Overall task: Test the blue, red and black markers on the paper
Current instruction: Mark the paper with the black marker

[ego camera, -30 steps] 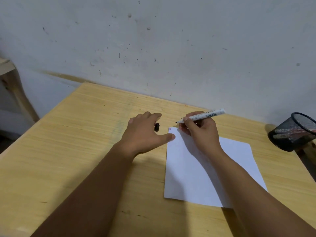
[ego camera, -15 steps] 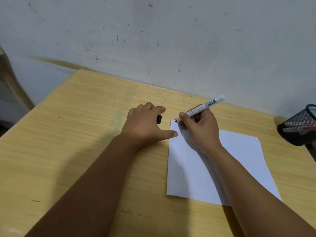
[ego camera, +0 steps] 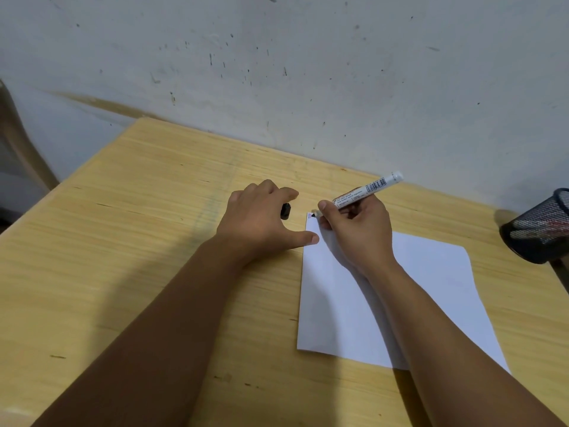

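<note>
A white sheet of paper (ego camera: 431, 291) lies on the wooden table (ego camera: 123, 241). My right hand (ego camera: 357, 235) grips a white-barrelled marker (ego camera: 369, 189) with a black tip, and the tip touches the paper's far left corner beside small dark marks. My left hand (ego camera: 261, 223) rests on the table left of the paper. Its thumb presses the sheet's left edge and its fingers curl over a black marker cap (ego camera: 285, 211).
A black mesh pen holder (ego camera: 538, 229) with markers inside sits at the table's right edge. A scuffed white wall runs behind the table. A wooden chair part shows at the far left.
The marker tip has come down from just beyond the paper onto its far left corner. My left hand has stayed in place with the cap.
</note>
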